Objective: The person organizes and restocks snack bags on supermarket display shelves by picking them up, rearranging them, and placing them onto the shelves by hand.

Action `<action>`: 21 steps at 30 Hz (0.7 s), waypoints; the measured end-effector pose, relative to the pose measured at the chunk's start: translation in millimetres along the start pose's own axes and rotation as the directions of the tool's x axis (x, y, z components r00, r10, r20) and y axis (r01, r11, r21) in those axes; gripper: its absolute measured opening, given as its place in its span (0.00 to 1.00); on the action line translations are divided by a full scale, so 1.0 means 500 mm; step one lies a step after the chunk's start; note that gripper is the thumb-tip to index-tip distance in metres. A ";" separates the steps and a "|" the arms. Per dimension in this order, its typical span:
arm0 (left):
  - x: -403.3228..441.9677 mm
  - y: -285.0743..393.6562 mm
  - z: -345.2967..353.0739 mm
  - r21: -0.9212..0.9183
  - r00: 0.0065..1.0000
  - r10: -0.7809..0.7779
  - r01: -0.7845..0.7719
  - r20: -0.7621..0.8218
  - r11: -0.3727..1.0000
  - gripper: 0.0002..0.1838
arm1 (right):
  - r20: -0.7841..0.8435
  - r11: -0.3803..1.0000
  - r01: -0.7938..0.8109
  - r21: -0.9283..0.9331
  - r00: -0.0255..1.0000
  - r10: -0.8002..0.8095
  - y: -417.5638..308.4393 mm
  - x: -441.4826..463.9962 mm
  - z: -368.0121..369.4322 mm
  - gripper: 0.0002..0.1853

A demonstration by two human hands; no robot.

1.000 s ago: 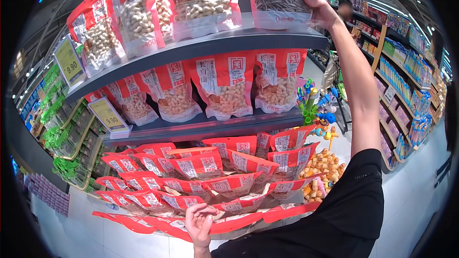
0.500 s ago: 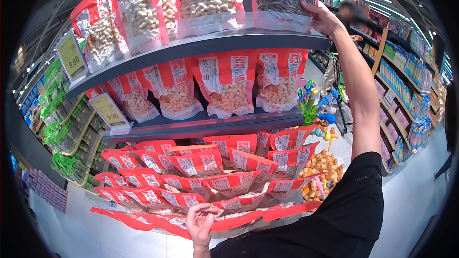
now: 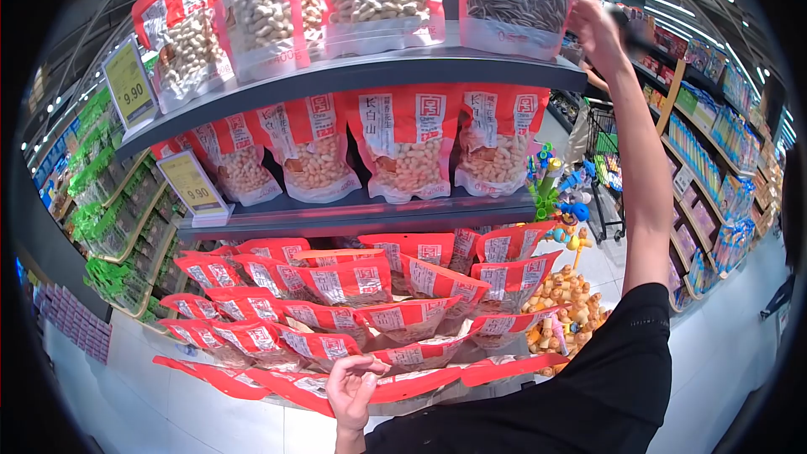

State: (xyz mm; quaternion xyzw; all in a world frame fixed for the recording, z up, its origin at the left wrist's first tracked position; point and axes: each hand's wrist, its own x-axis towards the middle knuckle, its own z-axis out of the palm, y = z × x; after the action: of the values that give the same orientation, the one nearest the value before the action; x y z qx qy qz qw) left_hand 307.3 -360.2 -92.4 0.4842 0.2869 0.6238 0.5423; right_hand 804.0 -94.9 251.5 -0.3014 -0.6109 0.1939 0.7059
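Red-edged seed bag [image 3: 517, 8]: upright on upper shelf [image 3: 361, 76], at its right end.
Right hand [image 3: 595, 29]: at seed bag's right edge; grip cannot be told.
Left hand [image 3: 353, 387]: half-open, below upper shelf, near red packets [image 3: 349, 283].

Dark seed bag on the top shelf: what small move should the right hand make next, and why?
I'd ease the right hand slightly outward, away from the dark seed bag. The bag looks upright, its base on the top shelf, and the fingers are at its right edge, so an inward push might shift it. Whether they touch it is unclear.
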 end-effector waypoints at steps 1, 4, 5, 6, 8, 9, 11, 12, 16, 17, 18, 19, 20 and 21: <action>-0.002 -0.002 -0.002 -0.007 1.000 0.003 -0.003 0.007 1.000 0.15 | -0.158 0.996 0.090 -0.013 0.983 -0.091 -0.014 -0.009 0.009 0.27; -0.003 0.000 -0.003 -0.009 1.000 -0.023 0.023 0.013 1.000 0.15 | -0.320 0.818 0.323 -0.476 0.803 -0.503 -0.057 -0.050 0.071 0.21; -0.002 -0.001 -0.004 -0.011 1.000 -0.026 0.026 0.002 1.000 0.15 | -0.263 0.753 0.379 -0.539 0.773 -0.577 -0.069 -0.067 0.102 0.18; 0.000 -0.002 -0.004 -0.003 1.000 -0.017 0.017 0.020 1.000 0.15 | -0.133 0.687 0.442 -0.577 0.779 -0.613 -0.075 -0.077 0.136 0.17; 0.001 0.001 -0.001 -0.001 0.999 -0.017 0.017 0.037 1.000 0.14 | 0.136 0.528 0.526 -0.667 0.782 -0.608 -0.099 -0.115 0.225 0.16; 0.001 0.005 0.002 0.002 0.999 -0.026 0.026 0.029 1.000 0.14 | 0.236 0.516 0.593 -0.618 0.766 -0.598 -0.112 -0.133 0.278 0.17; -0.001 0.011 0.006 0.052 0.999 -0.047 0.046 0.012 0.998 0.13 | 0.269 0.591 0.501 -0.632 0.857 -0.440 -0.121 -0.139 0.352 0.23; -0.003 0.012 0.006 0.041 0.999 -0.048 0.048 0.012 0.998 0.13 | 0.309 0.549 0.541 -0.638 0.832 -0.461 -0.127 -0.147 0.388 0.19; -0.017 0.013 -0.003 0.049 0.999 -0.030 0.029 0.023 0.998 0.13 | 0.417 0.598 0.649 -0.471 0.761 -0.497 -0.066 -0.077 0.444 0.38; -0.020 0.015 -0.005 0.053 0.999 -0.029 0.028 0.016 0.998 0.13 | 0.476 0.411 0.746 -0.524 0.657 -0.584 -0.056 -0.052 0.450 0.41; -0.022 0.018 -0.005 0.059 0.999 -0.033 0.032 0.006 0.998 0.13 | 0.453 0.455 0.660 -0.597 0.746 -0.488 -0.055 -0.040 0.463 0.42; -0.024 0.019 -0.006 0.066 0.999 -0.036 0.036 -0.004 0.997 0.13 | 0.390 0.809 0.463 -0.362 0.864 -0.319 -0.048 -0.034 0.472 0.44; -0.027 0.020 -0.008 0.069 0.999 -0.034 0.034 -0.010 0.997 0.13 | 0.397 0.773 0.488 -0.406 0.855 -0.332 -0.025 -0.002 0.478 0.45; -0.028 0.018 -0.011 0.057 1.000 -0.027 0.028 -0.010 0.998 0.13 | 0.406 0.732 0.513 -0.448 0.846 -0.344 -0.001 0.024 0.483 0.45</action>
State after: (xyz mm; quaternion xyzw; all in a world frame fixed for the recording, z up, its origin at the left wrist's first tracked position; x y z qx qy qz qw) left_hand 297.7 -374.9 -90.5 0.4926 0.3137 0.6101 0.5355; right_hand 569.8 -42.2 278.0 -0.3043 -0.7916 -0.1137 0.5175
